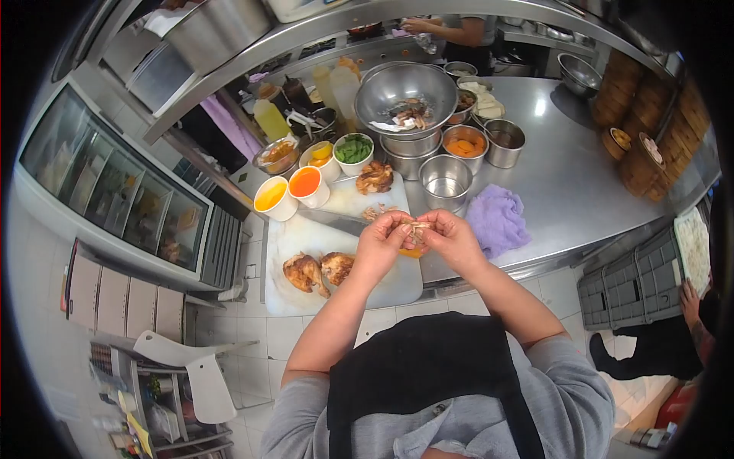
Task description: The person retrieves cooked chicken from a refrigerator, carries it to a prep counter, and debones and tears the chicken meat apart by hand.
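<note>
A stainless-steel tabletop (562, 164) spans the station, with a white cutting board (386, 294) at its near left edge. Beyond the board, a wide steel mixing bowl (376, 90) holds dark, browned scraps; to the right lie a crumpled purple cloth (497, 220) and, behind it, a small steel pot (445, 182). Near the worker, both hands meet above the right margin of the board: the left hand (388, 232) and the right hand (451, 232) each pinch the same thing between thumb and curled fingers. Two browned chicken portions (304, 273) rest side by side on the board, left of the hands, while a third chicken portion (375, 177) sits farther back, near the cups of sauce. The item grasped, a scrap of pale meat (418, 228), is lifted clear of the board and partly hidden by the fingertips. It should handle as light, soft and fibrous, probably greasy enough to slip and inclined to tear along its grain; opposite edges offer the best hold. Smallest are the loose meat shreds (375, 212) just beyond the left hand.
</note>
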Motion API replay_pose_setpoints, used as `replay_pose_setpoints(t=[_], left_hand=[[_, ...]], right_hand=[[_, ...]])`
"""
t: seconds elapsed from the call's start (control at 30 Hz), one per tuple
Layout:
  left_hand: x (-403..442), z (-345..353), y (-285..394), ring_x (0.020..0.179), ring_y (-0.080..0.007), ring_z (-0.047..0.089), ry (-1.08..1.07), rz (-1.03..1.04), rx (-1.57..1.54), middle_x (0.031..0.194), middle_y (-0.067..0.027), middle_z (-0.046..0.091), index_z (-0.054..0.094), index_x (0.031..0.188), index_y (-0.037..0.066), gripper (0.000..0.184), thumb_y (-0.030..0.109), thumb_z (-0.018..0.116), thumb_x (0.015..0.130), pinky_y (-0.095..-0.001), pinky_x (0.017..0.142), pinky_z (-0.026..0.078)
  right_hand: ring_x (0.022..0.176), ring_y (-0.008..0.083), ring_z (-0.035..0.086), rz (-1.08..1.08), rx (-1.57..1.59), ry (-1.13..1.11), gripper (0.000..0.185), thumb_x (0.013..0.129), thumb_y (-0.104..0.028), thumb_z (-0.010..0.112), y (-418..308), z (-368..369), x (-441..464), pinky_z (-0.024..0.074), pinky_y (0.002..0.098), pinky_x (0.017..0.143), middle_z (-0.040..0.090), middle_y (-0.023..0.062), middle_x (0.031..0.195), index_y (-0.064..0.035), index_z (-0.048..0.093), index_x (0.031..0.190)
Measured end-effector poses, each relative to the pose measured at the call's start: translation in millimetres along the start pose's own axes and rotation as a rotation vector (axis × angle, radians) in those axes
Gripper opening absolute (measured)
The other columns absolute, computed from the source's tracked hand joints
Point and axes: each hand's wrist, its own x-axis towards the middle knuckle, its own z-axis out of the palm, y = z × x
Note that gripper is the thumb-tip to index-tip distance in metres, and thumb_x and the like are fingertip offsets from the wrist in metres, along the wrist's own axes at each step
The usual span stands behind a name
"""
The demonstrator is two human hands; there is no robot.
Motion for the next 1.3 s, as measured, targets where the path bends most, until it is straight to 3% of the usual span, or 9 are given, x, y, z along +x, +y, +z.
replay_pose_setpoints(t=[0.1, 0.27, 0.57, 0.77, 0.93, 1.03, 1.3], left_hand=[[5.3, -1.3, 4.3, 0.071, -0.0091, 0.056, -0.096, -0.017, 0.073, 0.086, -0.004, 0.06, 0.057, 0.1, 0.0, 0.011, 0.004, 0.051, 0.091, -0.0231, 0.066, 0.05], [12.0, -2.6, 7.2, 0.07, -0.0081, 0.056, -0.212, -0.067, 0.147, 0.084, -0.003, 0.061, 0.059, 0.099, 0.001, 0.011, 0.005, 0.053, 0.09, -0.0222, 0.063, 0.048], [13.7, -1.4, 5.8, 0.071, -0.0088, 0.057, -0.328, -0.228, -0.16, 0.084, -0.0035, 0.063, 0.061, 0.101, 0.003, 0.014, 0.01, 0.055, 0.091, -0.0225, 0.066, 0.048], [12.0, 2.9, 5.7, 0.071, -0.0067, 0.058, -0.32, -0.214, -0.032, 0.089, -0.004, 0.065, 0.063, 0.103, 0.001, 0.017, 0.009, 0.057, 0.089, -0.0218, 0.066, 0.05], [6.2, 15.2, 4.9, 0.073, -0.0078, 0.06, -0.202, -0.028, 0.109, 0.088, -0.0048, 0.065, 0.06, 0.103, -0.001, 0.017, 0.007, 0.057, 0.089, -0.0215, 0.065, 0.051], [3.1, 20.8, 4.4, 0.074, -0.0098, 0.059, -0.132, -0.099, 0.325, 0.093, -0.0071, 0.063, 0.057, 0.107, -0.002, 0.018, 0.003, 0.053, 0.09, -0.0238, 0.068, 0.051], [2.9, 30.2, 6.8, 0.073, -0.0093, 0.059, -0.114, -0.17, 0.047, 0.085, -0.0047, 0.061, 0.055, 0.099, -0.002, 0.013, 0.009, 0.052, 0.092, -0.0228, 0.068, 0.052]], right_hand=[[0.07, 0.0093, 0.059, 0.129, -0.117, -0.052, 0.016, 0.088, -0.008, 0.055, -13.2, -10.5, -4.1, 0.0506, 0.0229, 0.065, 0.061, 0.0043, 0.082, 0.0034, 0.057, 0.099], [0.069, 0.0117, 0.061, 0.411, 0.114, -0.11, 0.019, 0.089, -0.015, 0.058, -19.0, -23.7, -6.7, 0.0533, 0.0254, 0.062, 0.062, 0.0063, 0.082, 0.0011, 0.058, 0.099], [0.076, 0.017, 0.065, 0.563, 0.458, -0.217, 0.023, 0.088, -0.019, 0.06, -22.0, -36.7, -11.3, 0.0562, 0.0289, 0.068, 0.064, 0.0106, 0.089, 0.0017, 0.057, 0.099], [0.079, 0.0153, 0.064, 0.545, 0.373, -0.19, 0.024, 0.087, -0.019, 0.062, -11.9, -38.6, -15.7, 0.0548, 0.0268, 0.071, 0.064, 0.0087, 0.091, -0.0002, 0.058, 0.101], [0.076, 0.0119, 0.063, 0.473, 0.233, -0.112, 0.022, 0.086, -0.018, 0.063, -16.5, -32.1, -20.1, 0.0536, 0.0242, 0.069, 0.064, 0.0066, 0.089, -0.0019, 0.059, 0.1], [0.072, 0.0099, 0.062, 0.381, 0.151, -0.076, 0.019, 0.087, -0.017, 0.062, -13.8, -29.6, -22.1, 0.0532, 0.0229, 0.065, 0.064, 0.0055, 0.087, -0.003, 0.059, 0.099], [0.069, 0.0083, 0.059, 0.228, -0.06, -0.05, 0.017, 0.089, -0.016, 0.059, -9.0, -32.8, -20.0, 0.051, 0.022, 0.061, 0.062, 0.004, 0.084, -0.0013, 0.058, 0.097]])
